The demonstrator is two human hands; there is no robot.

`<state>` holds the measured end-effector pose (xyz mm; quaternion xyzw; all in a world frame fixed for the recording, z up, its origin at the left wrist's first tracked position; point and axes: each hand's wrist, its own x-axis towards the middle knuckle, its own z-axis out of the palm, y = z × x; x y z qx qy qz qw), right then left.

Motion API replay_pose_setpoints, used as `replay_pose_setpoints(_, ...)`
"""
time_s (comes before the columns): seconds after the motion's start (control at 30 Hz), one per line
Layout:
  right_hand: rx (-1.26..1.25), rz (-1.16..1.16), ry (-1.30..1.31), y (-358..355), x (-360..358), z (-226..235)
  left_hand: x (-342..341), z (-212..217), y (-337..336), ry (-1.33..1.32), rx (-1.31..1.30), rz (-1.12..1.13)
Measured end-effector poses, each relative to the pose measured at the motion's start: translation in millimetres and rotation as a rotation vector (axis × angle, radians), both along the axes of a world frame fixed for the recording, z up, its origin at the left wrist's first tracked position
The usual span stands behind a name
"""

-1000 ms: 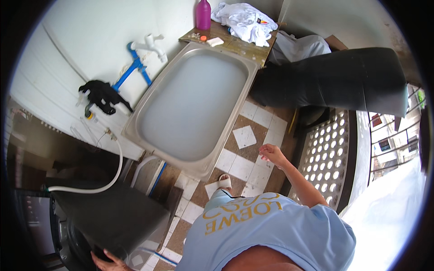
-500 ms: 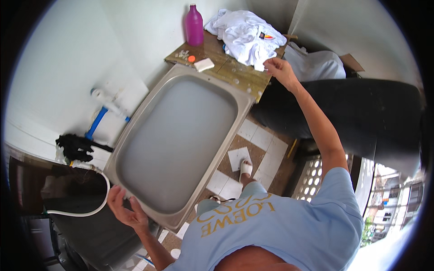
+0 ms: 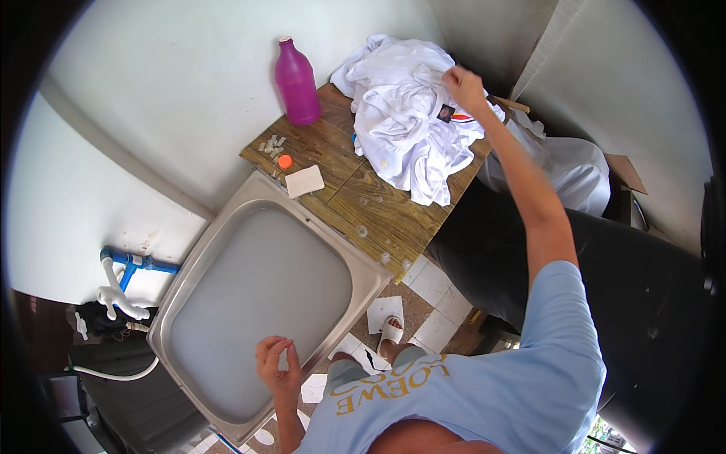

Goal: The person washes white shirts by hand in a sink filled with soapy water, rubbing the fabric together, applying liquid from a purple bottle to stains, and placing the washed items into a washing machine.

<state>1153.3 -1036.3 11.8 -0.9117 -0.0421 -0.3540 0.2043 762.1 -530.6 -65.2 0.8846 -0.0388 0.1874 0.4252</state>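
My right hand [image 3: 463, 85] reaches far forward and grips the heap of white clothes [image 3: 408, 121] lying on the wooden table [image 3: 382, 204]. My left hand [image 3: 276, 362] hovers low over the near part of the steel sink [image 3: 189, 287], which is full of cloudy water; its fingers are loosely curled and hold nothing. A magenta plastic bottle [image 3: 296, 83] stands at the table's far left corner against the white wall.
A bar of white soap [image 3: 304, 181], an orange cap [image 3: 284, 161] and several small pale bits lie on the table beside the sink. Blue and white pipes [image 3: 121, 280] run left of the sink. A big black tank [image 3: 643, 303] stands at right, with a white bag [image 3: 567, 163] behind it.
My right hand went from down by my side up to the white clothes and took hold of them. My left hand rose from the dark lower left to over the sink's near part.
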Motion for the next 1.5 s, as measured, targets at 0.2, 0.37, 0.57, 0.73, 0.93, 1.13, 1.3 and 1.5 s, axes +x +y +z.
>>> replay_pose_setpoints(0.2, 0.451, 0.264, -0.114, 21.3, -4.0, 111.4, 20.6, 15.1, 4.3, -0.002, -0.074, 0.090)
replay_pose_setpoints(0.37, -0.360, -0.133, 0.135, 6.0, 1.1, -12.6, 82.2, 6.4, -11.4, -0.039, -0.195, -0.164)
replay_pose_setpoints(0.57, 0.308, 0.219, 0.136, 13.8, -42.8, 63.7, 136.7, 26.0, -29.8, -0.005, -0.173, -0.445)
replay_pose_setpoints(0.73, 0.830, 0.464, 0.189, 20.5, -107.1, 102.0, 213.9, 24.7, -90.0, -0.128, -0.261, -0.608)
replay_pose_setpoints(0.93, 0.800, 0.552, 0.059, 24.6, -148.8, 179.6, 317.1, 68.0, -221.8, -0.477, 0.006, -0.473)
replay_pose_setpoints(1.13, 0.646, 0.563, -0.184, -20.3, -156.4, 265.3, 395.3, 105.8, -264.3, -0.388, -0.343, -0.742)
replay_pose_setpoints(1.3, 0.668, 0.254, -0.244, -100.5, -193.8, 314.4, 391.5, 208.5, -270.6, -0.104, -0.548, -0.974)
replay_pose_setpoints(1.5, 0.683, 0.132, -0.285, -116.8, -208.3, 316.3, 406.5, 249.8, -270.1, -0.231, -0.453, -1.039)
